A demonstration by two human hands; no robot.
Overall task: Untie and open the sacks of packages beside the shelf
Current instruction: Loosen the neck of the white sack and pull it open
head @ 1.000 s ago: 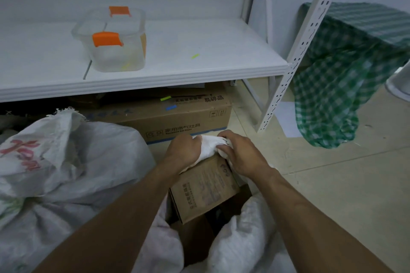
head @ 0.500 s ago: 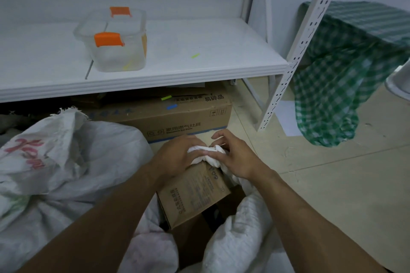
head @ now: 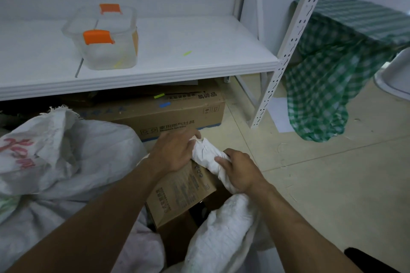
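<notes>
Both hands are on the sack's twisted white neck (head: 208,157) now. The left hand (head: 175,150) curls over the upper end of the twist, fingers wrapped round it and the palm turned down, pressing on the corner of a brown cardboard box (head: 179,193) that sticks out of the sack's mouth. The right hand (head: 239,172) clamps the lower part of the same twist, fingers closed tight, knuckles up. The bunched neck runs on a slant, from up near the left hand's fingertips down and right under the right hand, into the body of the white woven sack (head: 221,235) on the floor in front of the white shelf (head: 177,68). Both forearms reach in from the bottom edge, converging on the twist. A second, larger sack (head: 55,162) slumps at the left, and a big carton (head: 177,113) sits under the shelf just behind the hands.
</notes>
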